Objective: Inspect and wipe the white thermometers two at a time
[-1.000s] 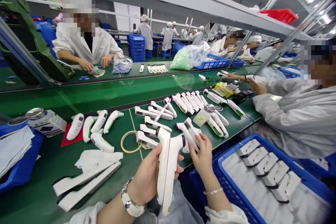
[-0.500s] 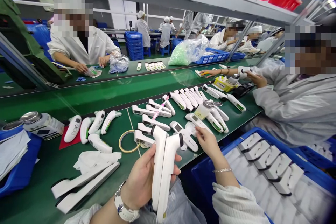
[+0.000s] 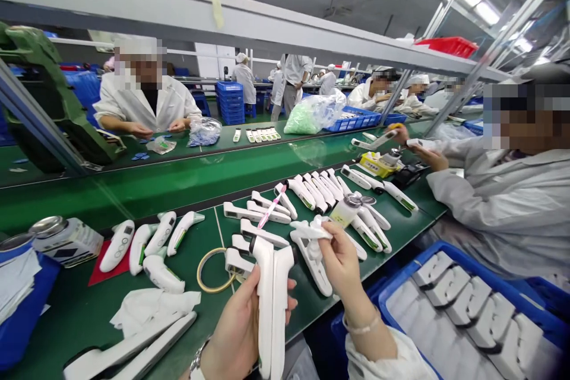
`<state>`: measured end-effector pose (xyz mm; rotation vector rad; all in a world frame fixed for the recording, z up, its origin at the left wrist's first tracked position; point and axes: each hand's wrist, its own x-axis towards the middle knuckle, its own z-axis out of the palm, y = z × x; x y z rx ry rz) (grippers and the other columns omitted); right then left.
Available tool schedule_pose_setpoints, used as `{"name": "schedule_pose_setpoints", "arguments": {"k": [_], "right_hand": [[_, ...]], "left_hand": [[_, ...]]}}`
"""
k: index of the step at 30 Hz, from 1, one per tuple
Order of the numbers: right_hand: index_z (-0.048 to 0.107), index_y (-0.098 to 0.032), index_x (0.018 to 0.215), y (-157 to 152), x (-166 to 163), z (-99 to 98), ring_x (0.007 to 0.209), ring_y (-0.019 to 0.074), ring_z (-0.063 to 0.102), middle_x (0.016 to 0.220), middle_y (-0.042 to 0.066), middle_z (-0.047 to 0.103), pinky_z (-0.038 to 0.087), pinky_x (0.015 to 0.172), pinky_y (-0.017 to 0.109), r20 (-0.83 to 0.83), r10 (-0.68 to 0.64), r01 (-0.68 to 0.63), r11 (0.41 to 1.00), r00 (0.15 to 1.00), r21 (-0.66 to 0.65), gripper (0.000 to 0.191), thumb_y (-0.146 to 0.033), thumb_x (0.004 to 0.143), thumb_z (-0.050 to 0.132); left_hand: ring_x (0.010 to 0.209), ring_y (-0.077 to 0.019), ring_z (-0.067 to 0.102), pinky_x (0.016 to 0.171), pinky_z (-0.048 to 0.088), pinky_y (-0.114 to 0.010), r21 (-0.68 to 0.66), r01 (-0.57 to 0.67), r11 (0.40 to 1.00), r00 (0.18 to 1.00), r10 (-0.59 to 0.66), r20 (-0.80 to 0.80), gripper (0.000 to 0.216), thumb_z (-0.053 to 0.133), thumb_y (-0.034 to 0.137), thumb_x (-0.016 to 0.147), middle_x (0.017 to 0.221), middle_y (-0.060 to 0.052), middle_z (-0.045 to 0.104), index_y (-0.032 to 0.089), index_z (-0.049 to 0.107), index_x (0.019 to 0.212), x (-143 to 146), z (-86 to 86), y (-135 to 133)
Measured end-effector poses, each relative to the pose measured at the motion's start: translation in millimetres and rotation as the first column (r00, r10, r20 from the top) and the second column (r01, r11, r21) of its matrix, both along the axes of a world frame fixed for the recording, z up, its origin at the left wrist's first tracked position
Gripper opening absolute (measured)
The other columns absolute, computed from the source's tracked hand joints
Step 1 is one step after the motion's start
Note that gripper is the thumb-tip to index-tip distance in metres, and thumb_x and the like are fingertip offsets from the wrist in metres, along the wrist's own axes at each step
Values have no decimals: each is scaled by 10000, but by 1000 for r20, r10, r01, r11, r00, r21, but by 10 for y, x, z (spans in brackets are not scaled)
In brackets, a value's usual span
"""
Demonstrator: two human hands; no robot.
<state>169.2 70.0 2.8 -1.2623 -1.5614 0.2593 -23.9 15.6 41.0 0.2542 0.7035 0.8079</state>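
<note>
Two white handheld infrared thermometers (image 3: 271,314) stand side by side in my left hand (image 3: 231,326), their heads up and dark-rimmed at the ends. The fingers wrap round them from behind. My right hand (image 3: 342,264) pinches a crumpled white cloth (image 3: 317,233), held just above the green bench. Beneath the cloth lies another white thermometer (image 3: 317,270), partly covered. Several more thermometers (image 3: 312,190) rest in a row farther back, with a pink-and-white toothbrush-like stick (image 3: 272,206) across some. A small metal-topped bottle (image 3: 345,209) is beyond my right hand.
A tape roll (image 3: 216,270) lies left of my left hand. Farther left are curved thermometers (image 3: 160,234), a white cloth (image 3: 149,309) and a metal-topped container (image 3: 66,240). At the right, a blue crate (image 3: 396,303) holds white devices beside a co-worker (image 3: 503,190).
My right hand has lifted the white cloth off the bench and brought it left, towards the thermometers in my left hand. The head view has tilted up. A co-worker at right now raises a white device.
</note>
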Motion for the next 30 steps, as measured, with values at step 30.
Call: {"name": "schedule_pose_setpoints", "arguments": {"k": [30], "right_hand": [[585,-196,1159,-137,22,213,1192,299,458,1297,126,484,383,987,492,280,3,49,983,960,-179,336,-366,904,448]], "left_hand": [[644,-158,599,586,450,-237,53,249,967,966,-252,52,518,365,455,892,823,-126,640,33,661,947,-1,-68,-71]]}}
